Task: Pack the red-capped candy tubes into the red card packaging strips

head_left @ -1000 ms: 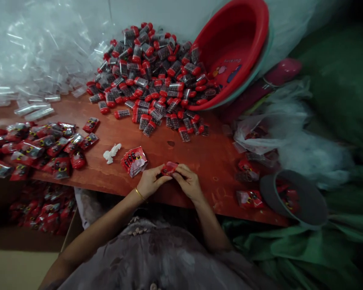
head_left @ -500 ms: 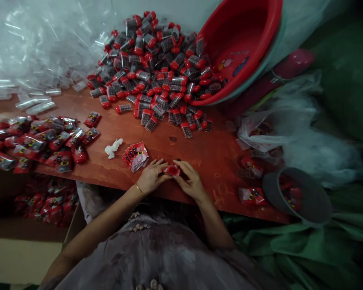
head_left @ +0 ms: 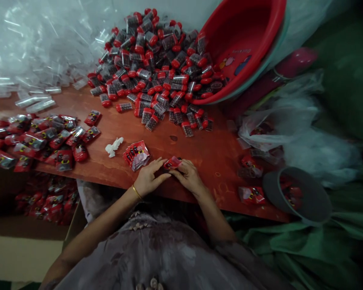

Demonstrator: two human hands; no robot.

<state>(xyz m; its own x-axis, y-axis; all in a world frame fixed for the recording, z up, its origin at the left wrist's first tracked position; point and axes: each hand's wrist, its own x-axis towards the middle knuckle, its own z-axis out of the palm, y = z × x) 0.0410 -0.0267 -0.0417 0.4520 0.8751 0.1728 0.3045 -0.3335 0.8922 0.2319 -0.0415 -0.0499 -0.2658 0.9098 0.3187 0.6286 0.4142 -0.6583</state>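
My left hand and my right hand meet at the near edge of the red-brown table. Both pinch one small red packet between their fingertips. A gold bangle sits on my left wrist. Just left of my hands lies a fanned stack of flat red sachets. A crumpled white scrap lies beside that stack.
A big heap of red-capped small containers spills from a tilted red basin at the back. Filled red packets pile at the left. Clear plastic sleeves fill the back left. A grey bowl holds packets at the right.
The red packet has shifted slightly up and away between my fingertips. Both hands keep their grip at the same spot on the table edge.
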